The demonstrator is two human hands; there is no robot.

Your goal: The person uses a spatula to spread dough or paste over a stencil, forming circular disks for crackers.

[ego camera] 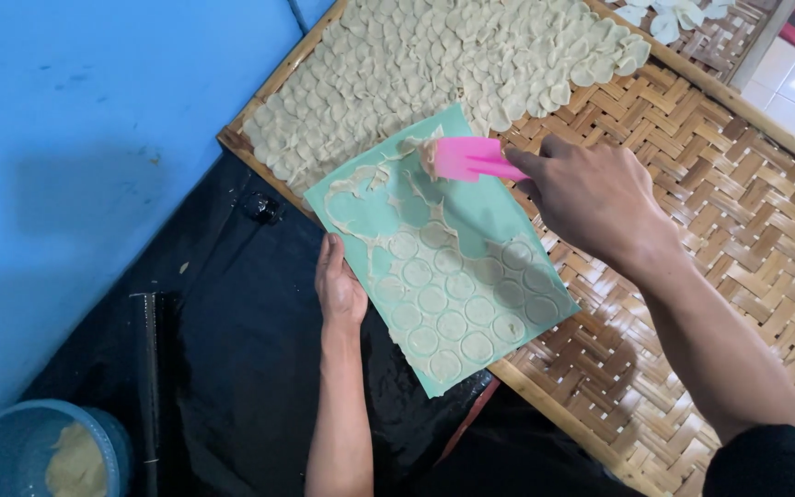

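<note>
A teal mould sheet (471, 216) with several round dough-filled holes lies tilted over the edge of a woven bamboo tray (692, 175). My left hand (338, 287) grips the sheet's left edge from below. My right hand (591, 198) holds a pink scraper (466, 158) pressed on the sheet's upper part, with a lump of pale dough (429, 156) gathered at its blade. Streaks of dough smear the upper left of the sheet.
Many thin pale dough discs (434, 64) cover the far part of the tray in overlapping rows. A blue wall (94, 138) stands at left. Black plastic (232, 350) covers the floor. A blue bowl with dough (57, 456) sits at bottom left, beside a dark rod (147, 387).
</note>
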